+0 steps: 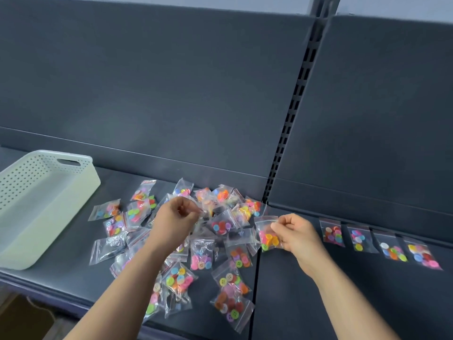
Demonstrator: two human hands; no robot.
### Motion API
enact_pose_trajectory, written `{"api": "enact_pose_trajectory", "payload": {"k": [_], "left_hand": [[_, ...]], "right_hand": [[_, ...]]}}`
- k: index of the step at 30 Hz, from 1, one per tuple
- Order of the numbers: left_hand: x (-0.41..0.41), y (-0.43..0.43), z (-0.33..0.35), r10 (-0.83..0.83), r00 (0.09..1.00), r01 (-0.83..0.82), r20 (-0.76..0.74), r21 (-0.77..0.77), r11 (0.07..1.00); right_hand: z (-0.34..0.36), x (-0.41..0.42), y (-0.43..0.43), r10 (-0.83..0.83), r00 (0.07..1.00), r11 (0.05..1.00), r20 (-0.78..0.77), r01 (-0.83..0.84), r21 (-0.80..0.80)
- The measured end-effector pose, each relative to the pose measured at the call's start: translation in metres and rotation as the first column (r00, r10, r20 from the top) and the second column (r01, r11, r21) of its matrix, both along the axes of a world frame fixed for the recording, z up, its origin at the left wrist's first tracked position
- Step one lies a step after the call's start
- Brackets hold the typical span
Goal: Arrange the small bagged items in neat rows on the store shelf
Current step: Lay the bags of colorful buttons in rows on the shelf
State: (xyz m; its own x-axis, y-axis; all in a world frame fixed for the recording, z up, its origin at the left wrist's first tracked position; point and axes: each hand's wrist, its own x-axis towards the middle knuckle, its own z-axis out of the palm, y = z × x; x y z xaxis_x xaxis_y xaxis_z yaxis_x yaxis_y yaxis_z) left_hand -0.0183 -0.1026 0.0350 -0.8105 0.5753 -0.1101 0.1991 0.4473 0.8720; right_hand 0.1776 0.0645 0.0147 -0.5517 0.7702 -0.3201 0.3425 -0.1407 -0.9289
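A loose pile of small clear bags of coloured buttons (203,251) lies on the dark shelf (318,303). My left hand (175,220) hovers over the pile's far side, its fingertips pinched on the edge of a clear bag (208,209). My right hand (297,233) holds a bag of pink and orange buttons (267,235) by its top, just right of the pile. Further right, several button bags (378,244) lie side by side in one row near the back panel.
An empty white perforated basket (36,207) stands at the left end of the shelf. The slotted upright (291,121) divides the back panel. The shelf's front edge runs below the pile, with a brown floor area (22,317) beneath.
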Motion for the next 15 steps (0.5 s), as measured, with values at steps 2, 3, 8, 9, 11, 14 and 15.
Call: {"api": "enact_pose_trajectory", "payload": {"k": [2,3,8,9,11,14,15], "left_hand": [[0.001,0.003,0.001,0.006,0.999,-0.010,0.051,0.088,0.996],[0.002,0.006,0.003,0.003,0.997,-0.014,0.073,0.142,0.990],[0.002,0.021,0.006,-0.053,0.988,0.013,0.144,0.264,0.964],[0.002,0.025,0.002,-0.063,0.991,0.037,0.117,0.210,0.977],[0.000,0.034,-0.009,-0.132,0.991,0.132,-0.030,0.007,0.991],[0.001,0.041,-0.020,-0.351,0.907,0.262,-0.235,-0.338,0.904],[0.001,0.043,-0.023,-0.392,0.886,0.273,-0.247,-0.406,0.872]], "right_hand": [[-0.003,-0.003,0.005,-0.005,1.000,0.999,0.017,0.004,0.045],[-0.003,-0.004,0.010,-0.025,1.000,0.997,0.018,0.024,0.072],[-0.003,0.000,0.031,-0.114,0.993,0.987,-0.009,0.114,0.109],[-0.002,0.000,0.032,-0.117,0.993,0.989,-0.033,0.120,0.090],[-0.004,-0.003,0.032,-0.127,0.991,0.987,-0.049,0.131,0.090],[-0.010,-0.013,0.030,-0.102,0.994,0.982,0.032,0.095,0.162],[-0.014,-0.018,0.030,-0.078,0.994,0.981,0.077,0.063,0.182]]}}
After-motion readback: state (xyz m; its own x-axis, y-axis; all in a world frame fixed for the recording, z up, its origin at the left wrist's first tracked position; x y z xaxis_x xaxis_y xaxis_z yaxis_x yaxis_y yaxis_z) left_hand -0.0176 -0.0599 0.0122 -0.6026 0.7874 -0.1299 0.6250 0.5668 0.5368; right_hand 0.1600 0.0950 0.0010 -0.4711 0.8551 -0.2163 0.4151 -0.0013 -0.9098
